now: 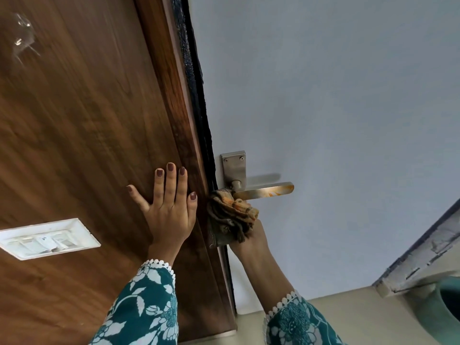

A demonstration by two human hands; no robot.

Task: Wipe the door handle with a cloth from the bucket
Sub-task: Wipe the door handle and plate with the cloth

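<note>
Two broad surfaces fill the view: a dark wood-grain panel (pixel 82 135) on the left and the pale blue door (pixel 336 100) on the right, smooth and matte. The left hand (pixel 171 207) lies flat on the wood, fingers (pixel 171 183) spread wide and holding nothing. A white switch plate (pixel 47 239) sits on the wood, well apart from that hand. The right hand (pixel 251 241) is the nearer one to the work: its fingers are closed around a bunched cloth (pixel 231 215), a soft, crumpled weave in olive and orange. The cloth touches the inner end of the door handle (pixel 263 191), by its neck under the brushed-metal backplate (pixel 234 168). The handle is a flat, satin-steel lever; its long axis runs away from the cloth to the right, and an orange smear shows near its free tip. I judge that the wipe must travel rightward along that axis.
</note>
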